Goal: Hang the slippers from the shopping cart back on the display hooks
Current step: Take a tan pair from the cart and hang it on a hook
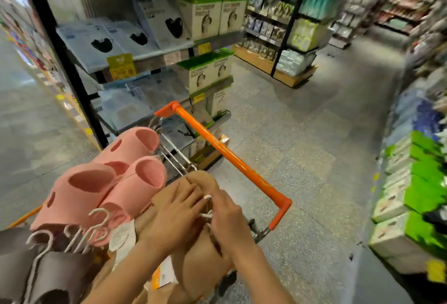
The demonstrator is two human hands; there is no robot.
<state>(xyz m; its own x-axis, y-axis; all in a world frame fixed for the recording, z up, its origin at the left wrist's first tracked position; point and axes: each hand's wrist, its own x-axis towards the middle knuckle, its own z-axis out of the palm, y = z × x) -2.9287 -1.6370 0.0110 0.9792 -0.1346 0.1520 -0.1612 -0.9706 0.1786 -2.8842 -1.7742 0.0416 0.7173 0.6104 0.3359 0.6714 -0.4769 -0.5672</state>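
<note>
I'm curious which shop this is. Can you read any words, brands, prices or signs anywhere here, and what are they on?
Nothing can be read.
Yellow shelf tag: print blurred.
White and green boxes: text lines too blurred.
Grey flat packs: label unreadable.
Paper tag with orange edge by the tan slippers: print too small.
Orange cart handle: no text visible.

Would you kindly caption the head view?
Both hands work a white hanger on tan slippers atop the cart.

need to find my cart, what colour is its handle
Orange: the cart handle is bright orange, with matching end brackets, clearest in the head view.
</note>
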